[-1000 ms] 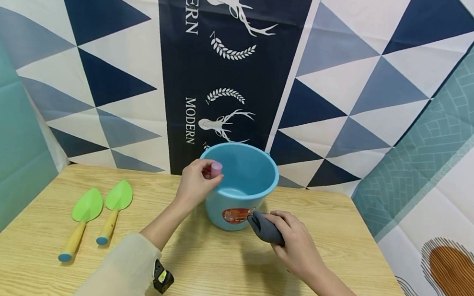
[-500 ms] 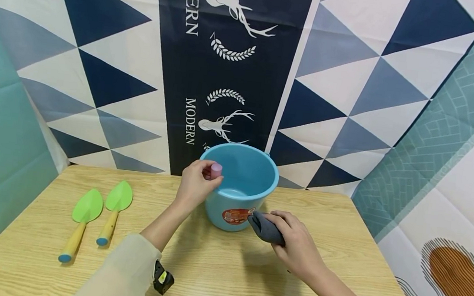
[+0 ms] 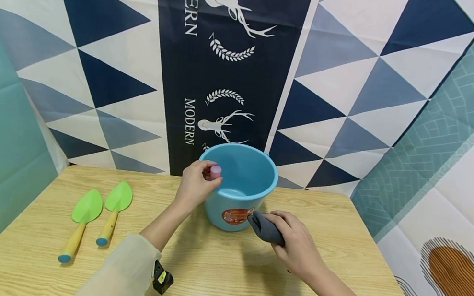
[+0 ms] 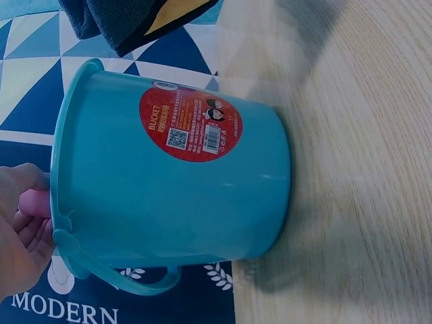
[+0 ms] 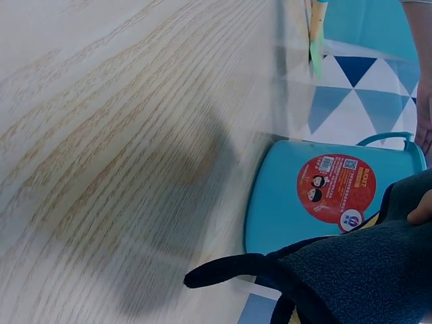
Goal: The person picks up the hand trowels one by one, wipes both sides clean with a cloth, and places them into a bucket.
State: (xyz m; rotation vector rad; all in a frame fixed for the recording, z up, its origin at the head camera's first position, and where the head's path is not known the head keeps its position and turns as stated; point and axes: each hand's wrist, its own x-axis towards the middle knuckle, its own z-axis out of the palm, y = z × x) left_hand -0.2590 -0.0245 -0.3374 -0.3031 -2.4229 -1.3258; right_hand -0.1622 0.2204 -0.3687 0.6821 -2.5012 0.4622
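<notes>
My left hand point(image 3: 196, 182) pinches a small pink cylinder point(image 3: 215, 172) at the near-left rim of a light blue bucket point(image 3: 235, 205). The pink cylinder's lower part is hidden by the fingers and rim. In the left wrist view the bucket's bail handle point(image 4: 128, 282) hangs down along its side. My right hand point(image 3: 298, 246) grips a folded dark grey-blue cloth point(image 3: 267, 229) just in front of the bucket's right side. A yellowish underside shows on the cloth point(image 4: 177, 15) in the left wrist view. The bucket stands upright, a red label point(image 3: 236, 215) on its front.
Two garden trowels with green blades and yellow handles lie on the left of the wooden table, one point(image 3: 79, 225) nearer than the other point(image 3: 114, 212). A patterned cloth backdrop point(image 3: 240, 71) rises behind the table point(image 3: 207, 270). Fabric walls flank both sides.
</notes>
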